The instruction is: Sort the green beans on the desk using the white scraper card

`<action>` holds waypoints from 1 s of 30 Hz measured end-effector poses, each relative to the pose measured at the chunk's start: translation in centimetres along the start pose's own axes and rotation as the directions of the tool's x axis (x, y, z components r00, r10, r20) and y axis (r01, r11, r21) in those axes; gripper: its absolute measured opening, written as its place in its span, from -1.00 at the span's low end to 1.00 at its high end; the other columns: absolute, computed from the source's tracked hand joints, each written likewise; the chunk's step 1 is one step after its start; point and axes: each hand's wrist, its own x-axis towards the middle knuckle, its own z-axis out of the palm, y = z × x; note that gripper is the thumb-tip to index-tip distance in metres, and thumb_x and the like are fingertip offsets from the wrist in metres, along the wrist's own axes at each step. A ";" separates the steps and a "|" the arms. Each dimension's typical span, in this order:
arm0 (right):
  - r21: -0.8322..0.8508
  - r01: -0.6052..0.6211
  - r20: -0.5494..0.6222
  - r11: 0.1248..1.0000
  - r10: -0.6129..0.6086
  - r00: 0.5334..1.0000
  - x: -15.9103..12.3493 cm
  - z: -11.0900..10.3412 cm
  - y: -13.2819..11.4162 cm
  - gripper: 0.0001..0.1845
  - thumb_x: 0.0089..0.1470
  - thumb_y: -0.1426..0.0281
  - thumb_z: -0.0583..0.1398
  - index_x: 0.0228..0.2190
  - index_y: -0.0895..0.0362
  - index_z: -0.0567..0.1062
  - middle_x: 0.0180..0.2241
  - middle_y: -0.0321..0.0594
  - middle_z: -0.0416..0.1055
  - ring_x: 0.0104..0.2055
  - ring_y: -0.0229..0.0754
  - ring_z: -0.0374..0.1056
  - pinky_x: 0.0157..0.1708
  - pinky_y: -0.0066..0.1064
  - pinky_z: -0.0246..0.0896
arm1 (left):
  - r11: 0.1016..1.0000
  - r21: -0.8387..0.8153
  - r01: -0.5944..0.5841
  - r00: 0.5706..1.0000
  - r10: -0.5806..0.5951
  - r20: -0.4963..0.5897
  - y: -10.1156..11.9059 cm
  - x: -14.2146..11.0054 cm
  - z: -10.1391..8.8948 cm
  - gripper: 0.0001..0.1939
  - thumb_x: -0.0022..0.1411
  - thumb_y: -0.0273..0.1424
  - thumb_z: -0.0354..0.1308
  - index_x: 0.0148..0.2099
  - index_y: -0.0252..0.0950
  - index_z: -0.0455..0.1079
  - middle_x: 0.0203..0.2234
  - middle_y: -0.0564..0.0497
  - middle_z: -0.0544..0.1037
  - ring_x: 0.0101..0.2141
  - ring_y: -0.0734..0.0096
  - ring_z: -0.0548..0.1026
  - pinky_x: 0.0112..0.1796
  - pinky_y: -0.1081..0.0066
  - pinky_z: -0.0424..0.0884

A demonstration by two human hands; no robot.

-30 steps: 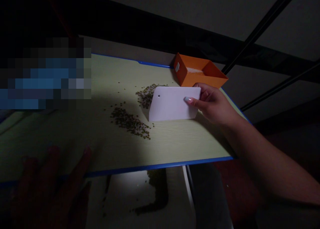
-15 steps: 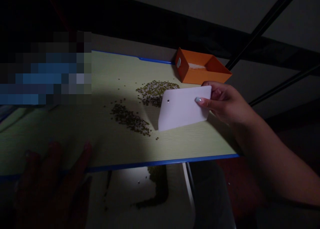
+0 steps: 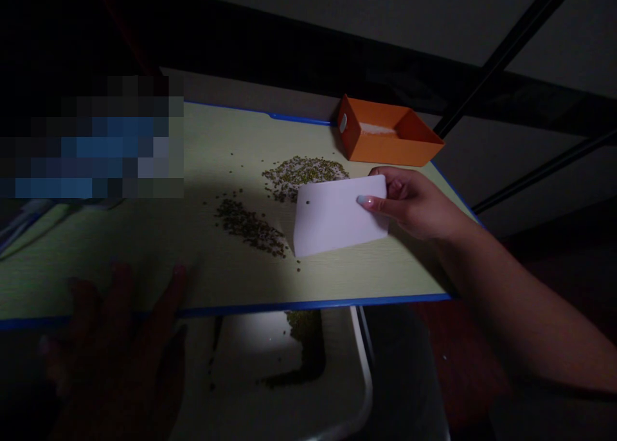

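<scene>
Nearest, low on the left and in deep shadow, the left hand (image 3: pixel 120 338) lies palm down at the blue edge of the counter (image 3: pixel 231 287), its fingers spread and holding nothing that shows; whether the fingertips press on the surface is too dim to tell. Beside it, below that edge, a white bin (image 3: pixel 366 389) holds dark greenish grains (image 3: pixel 308 348) banked along its right side, with a thinner strip along the near side. On the counter, a couple of loose grains lie close to the lower left corner of a white scraper (image 3: pixel 340 216). That flat piece is gripped at its right end by the right hand (image 3: pixel 409 203), thumb laid on the face toward the viewer, the other fingers mostly hidden behind it. From those fingers the scraper reaches leftward, its long axis running roughly across the counter, its face tilted up to view. Just left of its free end is the nearer heap of grains (image 3: pixel 248 225), a band slanting from far left to near right, so its right tip sits beside the scraper's corner. The farther heap (image 3: pixel 308 169) spreads directly behind the scraper's upper edge, partly covered by it, and the right hand is clearly the closer one to it. Beyond, at the far right corner, stands an open orange box (image 3: pixel 398 148).
</scene>
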 end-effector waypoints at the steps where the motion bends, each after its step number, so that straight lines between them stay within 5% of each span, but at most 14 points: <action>1: 0.014 -0.002 0.025 1.000 0.002 1.000 0.0 0.2 0.1 -0.53 -0.14 0.15 0.54 -0.48 0.10 0.41 -0.56 -0.40 0.36 -0.55 -0.33 0.24 -0.61 -0.49 0.04 | 1.000 0.008 0.001 1.000 -0.001 -0.001 0.4 0.0 0.0 -0.14 0.30 -0.40 0.00 0.41 0.42 -0.35 0.55 0.28 -0.42 0.50 -0.32 -0.33 0.33 -0.66 -0.18; 11: 0.178 -0.091 0.290 0.980 0.037 0.956 -0.9 1.2 -0.1 -0.57 -0.11 0.26 0.54 -0.46 0.13 0.42 -0.58 -0.44 0.41 -0.59 -0.39 0.26 -0.62 -0.56 0.10 | 0.992 0.115 0.054 0.998 -0.051 -0.024 1.8 0.5 0.1 -0.22 0.37 -0.32 -0.03 0.42 0.36 -0.35 0.56 -0.04 -0.22 0.51 -0.21 -0.30 0.25 -0.70 -0.02; 20: 0.133 -0.028 0.248 0.991 -0.006 0.969 -1.4 0.3 -1.3 -0.57 -0.06 0.19 0.51 -0.50 0.11 0.40 -0.61 -0.45 0.36 -0.64 -0.40 0.19 -0.67 -0.56 0.01 | 0.990 0.139 0.029 0.999 -0.027 -0.017 1.2 0.3 -0.1 -0.25 0.37 -0.33 -0.07 0.44 0.30 -0.32 0.53 -0.16 -0.09 0.52 -0.18 -0.23 0.26 -0.63 0.06; 30: 0.072 -0.108 0.274 0.992 0.084 0.958 -1.2 0.0 -1.1 -0.57 -0.08 0.18 0.51 -0.51 0.11 0.41 -0.61 -0.42 0.39 -0.62 -0.37 0.23 -0.65 -0.54 0.08 | 0.992 0.120 0.038 0.999 -0.035 -0.027 1.5 0.1 0.0 -0.26 0.36 -0.38 -0.08 0.46 0.23 -0.26 0.52 -0.18 -0.04 0.51 -0.16 -0.19 0.29 -0.61 0.04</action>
